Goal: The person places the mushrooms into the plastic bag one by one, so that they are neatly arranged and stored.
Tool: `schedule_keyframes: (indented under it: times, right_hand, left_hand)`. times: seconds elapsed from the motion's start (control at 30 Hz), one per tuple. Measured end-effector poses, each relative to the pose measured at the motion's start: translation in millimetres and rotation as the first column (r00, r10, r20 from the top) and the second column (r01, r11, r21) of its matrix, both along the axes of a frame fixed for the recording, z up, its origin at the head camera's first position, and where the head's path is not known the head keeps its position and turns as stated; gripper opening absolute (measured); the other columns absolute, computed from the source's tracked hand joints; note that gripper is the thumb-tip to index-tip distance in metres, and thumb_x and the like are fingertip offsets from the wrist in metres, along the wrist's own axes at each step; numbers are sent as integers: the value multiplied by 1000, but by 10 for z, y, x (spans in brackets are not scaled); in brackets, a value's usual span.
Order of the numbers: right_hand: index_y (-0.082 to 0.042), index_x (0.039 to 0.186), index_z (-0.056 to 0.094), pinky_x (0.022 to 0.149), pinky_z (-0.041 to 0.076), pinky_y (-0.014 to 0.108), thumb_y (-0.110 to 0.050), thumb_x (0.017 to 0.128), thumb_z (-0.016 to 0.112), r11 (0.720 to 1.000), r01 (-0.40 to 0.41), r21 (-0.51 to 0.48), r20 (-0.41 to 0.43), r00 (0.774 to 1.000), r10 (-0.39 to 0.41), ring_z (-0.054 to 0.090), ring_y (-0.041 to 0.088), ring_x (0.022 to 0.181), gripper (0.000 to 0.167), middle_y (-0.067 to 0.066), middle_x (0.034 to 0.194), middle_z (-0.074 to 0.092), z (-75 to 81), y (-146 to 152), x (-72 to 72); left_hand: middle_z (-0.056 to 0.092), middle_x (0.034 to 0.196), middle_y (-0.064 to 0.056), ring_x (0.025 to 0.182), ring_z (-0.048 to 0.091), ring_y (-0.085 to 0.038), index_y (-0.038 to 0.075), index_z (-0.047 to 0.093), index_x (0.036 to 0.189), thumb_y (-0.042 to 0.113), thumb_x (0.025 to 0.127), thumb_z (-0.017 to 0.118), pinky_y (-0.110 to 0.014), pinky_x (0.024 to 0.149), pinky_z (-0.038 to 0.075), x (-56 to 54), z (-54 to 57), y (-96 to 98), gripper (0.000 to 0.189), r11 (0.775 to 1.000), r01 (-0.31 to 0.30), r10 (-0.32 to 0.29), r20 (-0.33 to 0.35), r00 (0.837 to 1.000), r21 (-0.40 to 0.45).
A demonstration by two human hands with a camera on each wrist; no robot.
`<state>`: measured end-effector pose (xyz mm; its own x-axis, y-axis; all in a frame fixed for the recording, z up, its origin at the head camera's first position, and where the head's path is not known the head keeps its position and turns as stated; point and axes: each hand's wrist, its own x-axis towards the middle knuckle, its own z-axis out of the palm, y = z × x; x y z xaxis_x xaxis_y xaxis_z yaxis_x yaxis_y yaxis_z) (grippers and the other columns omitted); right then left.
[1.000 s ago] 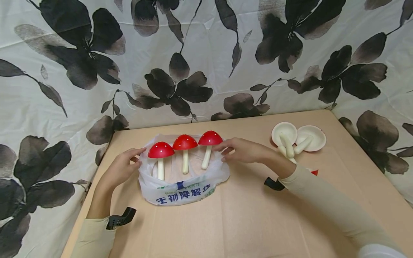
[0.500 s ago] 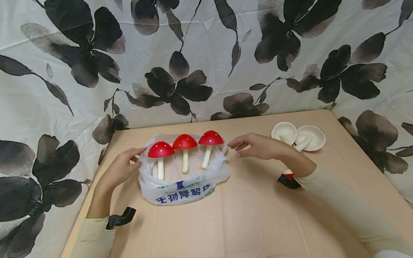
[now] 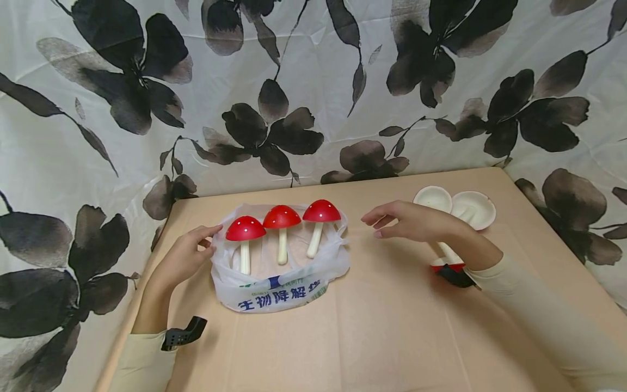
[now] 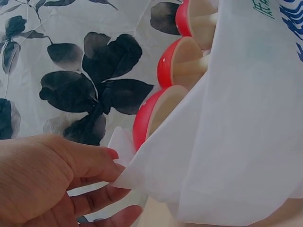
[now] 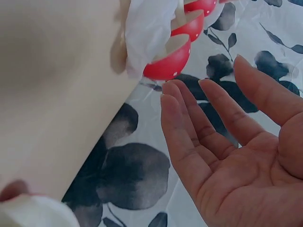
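A white plastic bag (image 3: 289, 296) with blue print lies on the table, its mouth spread around three red-capped toy mushrooms (image 3: 282, 216) with white dots and pale stems. At the bag's left edge, my left hand (image 3: 183, 255) pinches the film between thumb and fingers; the left wrist view shows this grip on the bag (image 4: 236, 142) closely. My right hand (image 3: 409, 220) is in the air to the right of the bag, apart from it. Its fingers are loosely extended and the palm (image 5: 246, 170) holds nothing.
Several more toy mushrooms lie at the table's right, two with pale cap undersides (image 3: 474, 209) showing. My right forearm partly covers them, including one with a red cap edge (image 3: 455, 267). A floral cloth (image 3: 343, 136) hangs behind the table (image 3: 382, 337).
My right hand has let go of the bag's right edge and moved right, towards the other mushrooms. The left hand and the bag have stayed in place.
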<state>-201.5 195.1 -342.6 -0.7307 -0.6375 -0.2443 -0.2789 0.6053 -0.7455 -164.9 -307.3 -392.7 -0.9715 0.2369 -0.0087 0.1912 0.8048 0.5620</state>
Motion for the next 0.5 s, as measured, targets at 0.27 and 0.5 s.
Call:
schedule_keyframes:
  times: [0.27, 0.5]
  right_hand:
    - [-8, 139, 60, 102, 51, 48, -16, 97, 68, 999, 31, 26, -20, 999, -30, 63, 32, 122, 44, 13, 135, 64, 37, 224, -23]
    - [-6, 139, 60, 100, 52, 46, -13, 97, 67, 997, 62, 54, -69, 996, -58, 64, 31, 119, 43, 14, 131, 66, 56, 428, -78]
  left_hand:
    - [63, 126, -23, 104, 62, -37, -3, 53, 144, -4, 94, 62, -21, 73, 53, -7, 23, -11, 51, 1000, 11, -11, -1, 1000, -6]
    - [62, 127, -23, 104, 62, -36, -2, 52, 145, -4, 93, 62, -21, 74, 53, -1, 29, -38, 53, 1000, 11, -11, 1, 1000, -4]
